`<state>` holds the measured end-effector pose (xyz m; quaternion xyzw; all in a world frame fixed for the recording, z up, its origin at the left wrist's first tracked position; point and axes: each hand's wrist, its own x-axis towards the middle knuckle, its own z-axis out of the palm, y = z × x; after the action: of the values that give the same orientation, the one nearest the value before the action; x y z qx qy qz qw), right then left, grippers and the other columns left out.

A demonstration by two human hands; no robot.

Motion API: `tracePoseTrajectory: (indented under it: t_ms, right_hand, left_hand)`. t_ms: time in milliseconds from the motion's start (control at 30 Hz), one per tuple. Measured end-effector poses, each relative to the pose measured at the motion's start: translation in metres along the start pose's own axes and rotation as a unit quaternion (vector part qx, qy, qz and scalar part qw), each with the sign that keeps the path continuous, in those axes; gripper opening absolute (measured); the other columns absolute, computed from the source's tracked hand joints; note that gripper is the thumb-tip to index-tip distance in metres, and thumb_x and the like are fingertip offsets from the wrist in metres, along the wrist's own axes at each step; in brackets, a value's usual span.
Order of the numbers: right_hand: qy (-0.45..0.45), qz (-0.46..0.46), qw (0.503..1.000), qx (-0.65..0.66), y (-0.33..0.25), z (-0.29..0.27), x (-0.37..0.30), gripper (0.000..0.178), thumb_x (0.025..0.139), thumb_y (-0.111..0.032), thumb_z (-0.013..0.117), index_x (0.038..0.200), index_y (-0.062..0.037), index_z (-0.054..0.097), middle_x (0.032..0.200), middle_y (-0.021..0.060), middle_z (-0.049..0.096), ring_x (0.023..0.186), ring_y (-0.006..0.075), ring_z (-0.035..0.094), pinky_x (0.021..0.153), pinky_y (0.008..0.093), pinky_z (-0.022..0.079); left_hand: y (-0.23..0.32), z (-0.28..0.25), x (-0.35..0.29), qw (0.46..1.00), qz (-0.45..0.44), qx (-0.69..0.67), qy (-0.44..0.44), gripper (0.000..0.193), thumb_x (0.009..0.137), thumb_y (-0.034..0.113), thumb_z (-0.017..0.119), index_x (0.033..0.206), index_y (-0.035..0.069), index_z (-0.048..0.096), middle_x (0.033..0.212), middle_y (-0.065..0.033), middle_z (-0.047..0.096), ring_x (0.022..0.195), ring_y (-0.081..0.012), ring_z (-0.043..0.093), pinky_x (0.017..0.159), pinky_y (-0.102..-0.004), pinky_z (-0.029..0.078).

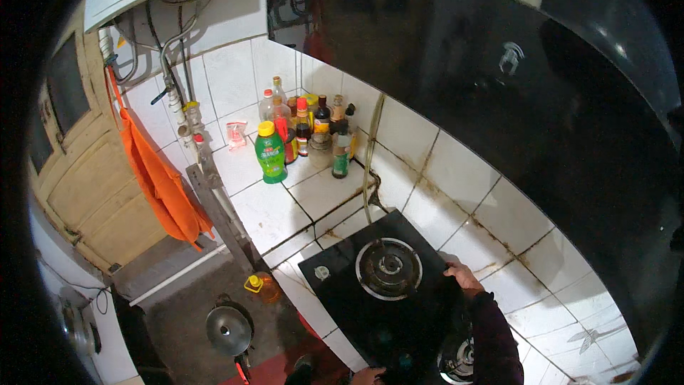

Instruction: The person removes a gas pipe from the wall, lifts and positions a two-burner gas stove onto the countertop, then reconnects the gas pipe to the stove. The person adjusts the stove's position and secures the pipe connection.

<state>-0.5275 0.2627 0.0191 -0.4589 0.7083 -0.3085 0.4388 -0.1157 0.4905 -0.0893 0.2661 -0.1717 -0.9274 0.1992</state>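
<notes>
A black glass-topped gas stove [342,281] with two round burners lies on the white-tiled counter, set at an angle. My right hand [463,276] grips its far edge beside the upper burner [389,269], fingers bent over the rim. The dark sleeve of my right arm [496,339] hides part of the second burner [459,362]. At the lower border of the picture my left hand [368,376] holds the stove's near edge, partly cut off from view. Whether the stove is raised off the tiles, I cannot tell. A hose [372,150] runs down the wall behind it.
Several sauce bottles [303,128] and a green bottle with a yellow cap [271,152] stand in the counter's far corner. A black range hood [456,43] hangs above. On the floor are a wok [229,328] and an oil jug [262,286]. An orange cloth [160,178] hangs left.
</notes>
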Motion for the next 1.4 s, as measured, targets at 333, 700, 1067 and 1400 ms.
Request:
tracePoseTrajectory:
  t_ms: [333,700,1067,1400]
  right_hand:
    - [0.132,-0.06,0.989,0.037,-0.005,-0.085,-0.139,0.051,0.089,-0.015,0.068,0.136,0.0011,0.058,0.127,0.0117,0.065,0.109,0.0241,0.064,0.098,0.0359,0.05]
    - [0.436,0.141,0.869,0.186,0.094,-0.086,-0.371,0.052,0.095,-0.025,0.068,0.132,0.0096,0.057,0.107,0.0147,0.07,0.083,0.0192,0.067,0.076,0.0316,0.055]
    - [0.525,-0.034,0.84,0.13,0.106,-0.103,-0.234,0.04,0.099,-0.032,0.066,0.114,0.005,0.066,0.093,0.0086,0.07,0.079,0.0165,0.067,0.071,0.0301,0.055]
    - [0.438,-0.197,0.761,0.437,0.05,-0.091,-0.128,0.023,0.097,-0.026,0.06,0.1,-0.0026,0.062,0.087,0.0108,0.066,0.078,0.0244,0.064,0.075,0.0378,0.054]
  left_hand:
    - [0.051,-0.01,-0.008,0.842,0.009,0.515,-0.161,0.033,0.099,0.021,0.056,0.127,0.004,0.063,0.123,-0.0167,0.064,0.112,-0.0321,0.062,0.099,-0.0415,0.049]
    - [0.19,0.005,-0.048,0.96,-0.011,0.24,0.145,0.037,0.096,0.021,0.063,0.126,0.0,0.057,0.12,-0.0121,0.066,0.112,-0.0209,0.063,0.095,-0.0357,0.051]
    - [0.138,0.138,-0.002,0.874,0.096,0.452,-0.151,0.039,0.098,0.016,0.066,0.135,0.006,0.058,0.126,-0.0107,0.063,0.114,-0.0206,0.062,0.097,-0.0352,0.051]
    - [0.052,0.194,0.043,0.805,0.073,0.574,-0.128,0.049,0.099,0.019,0.065,0.143,0.004,0.05,0.129,-0.0138,0.062,0.112,-0.0222,0.063,0.09,-0.0374,0.053]
